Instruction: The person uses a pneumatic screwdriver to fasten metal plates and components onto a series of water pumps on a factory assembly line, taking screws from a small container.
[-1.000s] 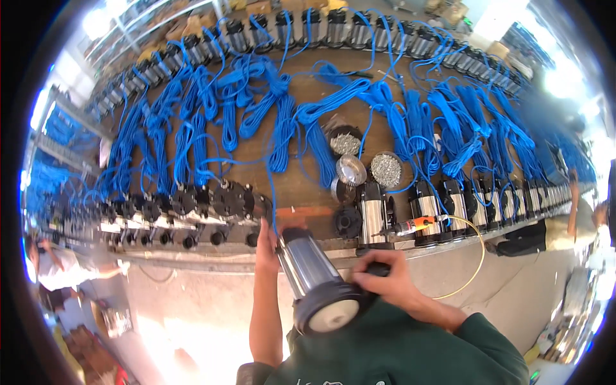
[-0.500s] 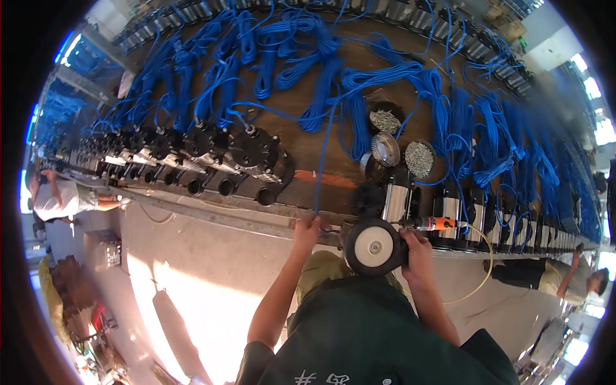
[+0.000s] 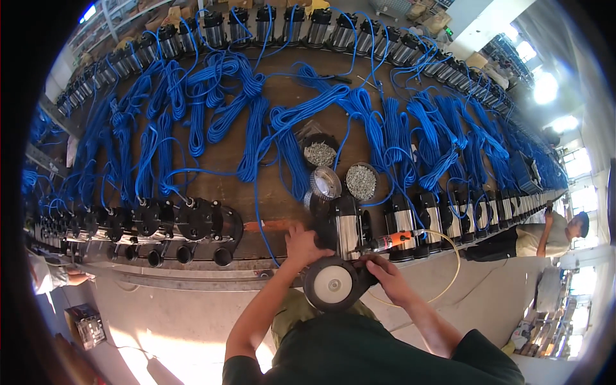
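Observation:
Just over the table's near edge is a black round pump casing [image 3: 312,287] with a white disc [image 3: 333,284] in its middle. My right hand [image 3: 387,274] grips its black side outlet. My left hand [image 3: 303,245] lies at the upper left of the casing, its fingers apart, beside a blurred black part. Behind the casing a shiny silver pump body [image 3: 347,221] rests on the table. An orange power screwdriver [image 3: 393,241] with a pale yellow hose lies just beyond my right hand.
Bowls of small metal screws [image 3: 361,181] stand behind the pump body. Coiled blue cables [image 3: 253,138] cover much of the brown table [image 3: 276,192]. Finished-looking pumps [image 3: 199,221] line the left, more the right and far edges. A person [image 3: 545,234] stands at the far right.
My left hand has left the table's front edge and moved up against the pump, its fingers spreading. The right hand stays on the casing. The whole view has shifted.

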`<state>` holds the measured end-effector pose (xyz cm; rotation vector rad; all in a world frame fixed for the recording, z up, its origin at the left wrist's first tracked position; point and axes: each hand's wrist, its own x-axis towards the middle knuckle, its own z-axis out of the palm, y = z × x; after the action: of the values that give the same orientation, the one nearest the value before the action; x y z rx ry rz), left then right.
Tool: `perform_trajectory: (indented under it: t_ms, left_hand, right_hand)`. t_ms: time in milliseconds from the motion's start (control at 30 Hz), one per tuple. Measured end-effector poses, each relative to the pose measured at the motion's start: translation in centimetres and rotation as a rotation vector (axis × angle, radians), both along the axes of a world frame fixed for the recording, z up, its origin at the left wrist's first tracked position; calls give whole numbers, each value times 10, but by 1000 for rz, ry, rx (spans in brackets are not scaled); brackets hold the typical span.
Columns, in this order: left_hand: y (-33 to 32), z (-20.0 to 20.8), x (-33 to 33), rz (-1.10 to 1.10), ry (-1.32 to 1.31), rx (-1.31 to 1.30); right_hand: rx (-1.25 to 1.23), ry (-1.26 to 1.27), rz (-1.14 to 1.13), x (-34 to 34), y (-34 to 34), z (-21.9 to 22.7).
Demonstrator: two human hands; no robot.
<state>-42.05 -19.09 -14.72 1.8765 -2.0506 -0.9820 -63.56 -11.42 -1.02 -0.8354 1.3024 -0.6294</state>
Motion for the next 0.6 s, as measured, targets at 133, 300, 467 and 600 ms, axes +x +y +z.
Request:
perform_trajectory:
  t_ms: [133, 300, 467, 600]
  left_hand:
    - [-2, -32, -5, -65, 92, -95]
    - [23, -36, 25, 274, 392, -178]
    - [52, 58, 65, 636, 1839, 412]
    - [80, 119, 72, 686, 1999, 383]
  right_hand:
    - [-137, 318, 233, 2, -4, 12]
    - [-445, 504, 354, 0, -11, 19]
    - [-600, 451, 265, 2, 4, 11]
    - [-456, 319, 141, 6, 10, 20]
